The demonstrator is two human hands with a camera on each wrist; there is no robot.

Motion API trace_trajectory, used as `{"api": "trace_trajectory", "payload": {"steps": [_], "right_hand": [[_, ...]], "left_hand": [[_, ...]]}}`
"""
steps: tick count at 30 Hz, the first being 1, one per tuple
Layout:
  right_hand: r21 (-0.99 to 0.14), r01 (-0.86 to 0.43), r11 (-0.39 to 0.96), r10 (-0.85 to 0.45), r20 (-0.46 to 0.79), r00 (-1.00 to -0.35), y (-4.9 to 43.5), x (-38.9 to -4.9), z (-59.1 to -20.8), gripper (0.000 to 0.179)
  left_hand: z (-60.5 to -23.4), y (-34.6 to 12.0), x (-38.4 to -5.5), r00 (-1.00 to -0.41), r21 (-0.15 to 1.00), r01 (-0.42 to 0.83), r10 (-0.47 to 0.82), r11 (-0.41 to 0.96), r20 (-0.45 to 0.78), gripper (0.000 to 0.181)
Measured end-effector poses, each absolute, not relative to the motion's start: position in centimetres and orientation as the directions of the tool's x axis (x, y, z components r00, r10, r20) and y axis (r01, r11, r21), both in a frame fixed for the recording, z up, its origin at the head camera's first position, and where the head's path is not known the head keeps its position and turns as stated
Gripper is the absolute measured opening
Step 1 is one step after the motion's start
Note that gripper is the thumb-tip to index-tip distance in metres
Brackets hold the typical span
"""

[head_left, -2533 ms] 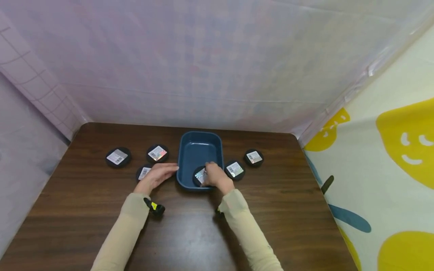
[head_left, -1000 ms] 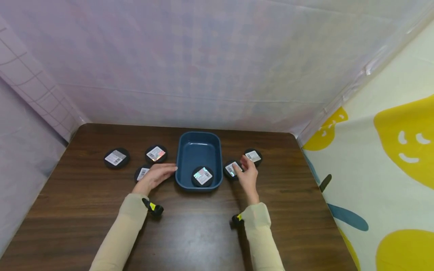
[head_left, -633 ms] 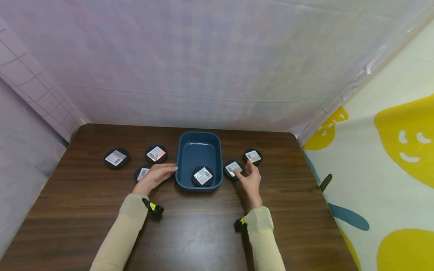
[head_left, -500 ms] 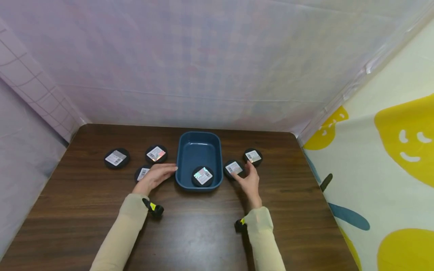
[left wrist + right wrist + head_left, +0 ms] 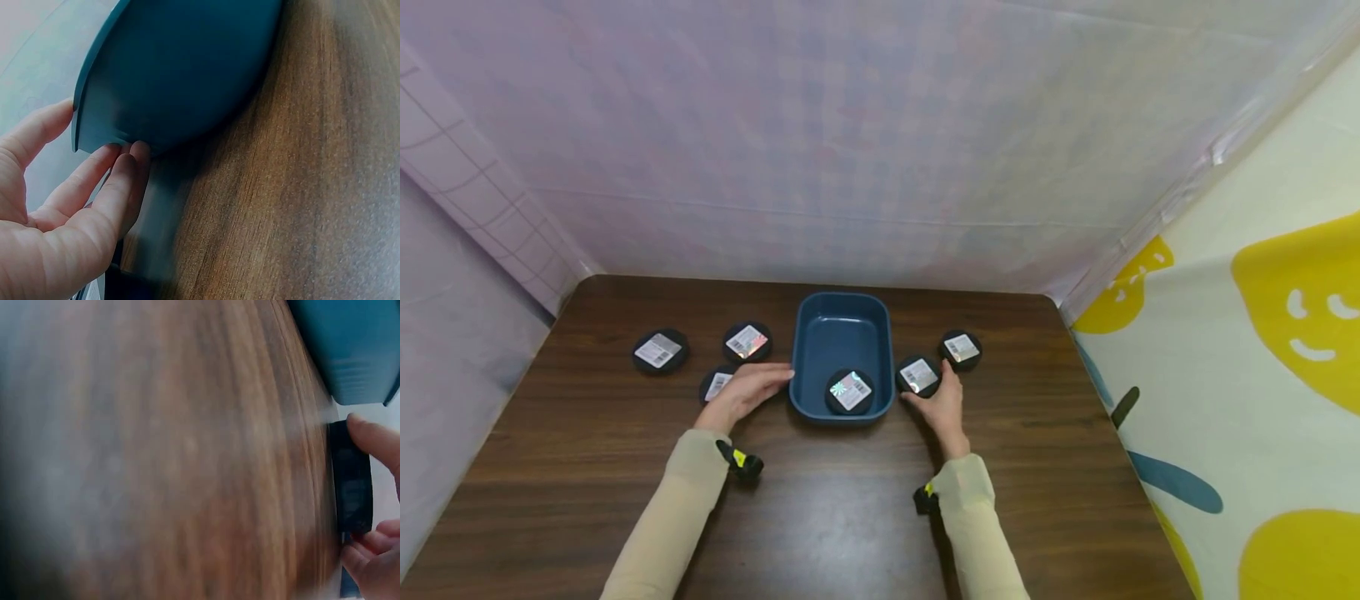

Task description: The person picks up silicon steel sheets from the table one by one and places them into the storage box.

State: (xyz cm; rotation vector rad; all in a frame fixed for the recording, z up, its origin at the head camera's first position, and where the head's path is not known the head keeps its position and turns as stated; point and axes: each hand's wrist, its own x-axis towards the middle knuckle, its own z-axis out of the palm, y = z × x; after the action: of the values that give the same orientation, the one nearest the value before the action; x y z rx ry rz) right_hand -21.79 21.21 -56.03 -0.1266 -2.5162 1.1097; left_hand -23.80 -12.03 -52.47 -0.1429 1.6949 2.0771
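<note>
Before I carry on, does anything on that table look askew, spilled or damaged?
Nothing stands out; I see no spill or breakage. The blue tray sits flat, with a black disc inside. The outer discs are label up, including the gripped disc in the right hand. The left hand partly hides one disc.

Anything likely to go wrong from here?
The right hand pinches a labelled black disc beside the blue rectangular bin; a low lift might clip the rim. It sits close to the rightmost black disc, which could get nudged. The disc inside the bin might get struck.
</note>
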Motion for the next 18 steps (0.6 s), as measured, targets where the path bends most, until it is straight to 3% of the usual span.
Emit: {"api": "trace_trajectory", "payload": {"steps": [11, 18], "right_hand": [[-0.699, 0.075, 0.712, 0.303, 0.208, -0.93, 20.78, -22.23, -55.53, 0.089], [-0.738, 0.044, 0.673, 0.307, 0.226, -0.924, 21.0, -22.34, -55.74, 0.082]], "left_hand": [[-52.41, -12.0, -23.85, -0.888, 0.903, -0.411, 0.28, -0.13, -0.364, 0.054], [-52.35, -12.03, -23.88, -0.885, 0.902, -0.416, 0.281, -0.119, -0.371, 0.054]]}}
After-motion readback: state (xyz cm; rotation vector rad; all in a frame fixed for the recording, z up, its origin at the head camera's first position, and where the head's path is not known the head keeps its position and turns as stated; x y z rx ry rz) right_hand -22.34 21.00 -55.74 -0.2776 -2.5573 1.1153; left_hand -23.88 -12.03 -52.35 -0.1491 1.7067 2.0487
